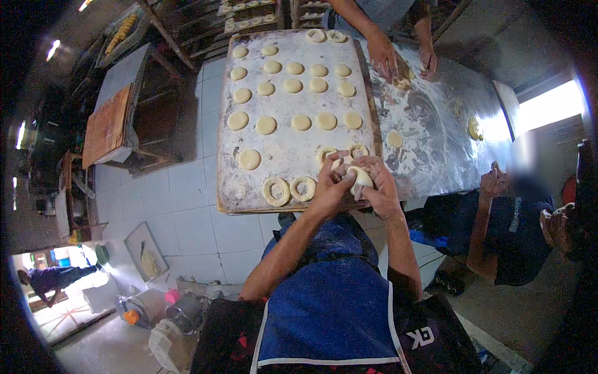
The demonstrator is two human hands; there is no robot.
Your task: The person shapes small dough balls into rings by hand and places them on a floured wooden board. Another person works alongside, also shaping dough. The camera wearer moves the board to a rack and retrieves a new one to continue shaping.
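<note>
Pale rounded dough piece [360,177] partly covered by bare left hand [330,186] and right hand [382,182], pale dough rings [366,150] partly hidden beyond, dark-shirted co-worker's head [532,167] blurred, grey-shirted co-worker [396,15] cut off above

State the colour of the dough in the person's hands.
The held dough is pale cream, best seen in the head view.

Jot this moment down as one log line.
left hand: holds dough piece | right hand: holds same piece | nearby: floured board, dough rings, dough discs
</note>
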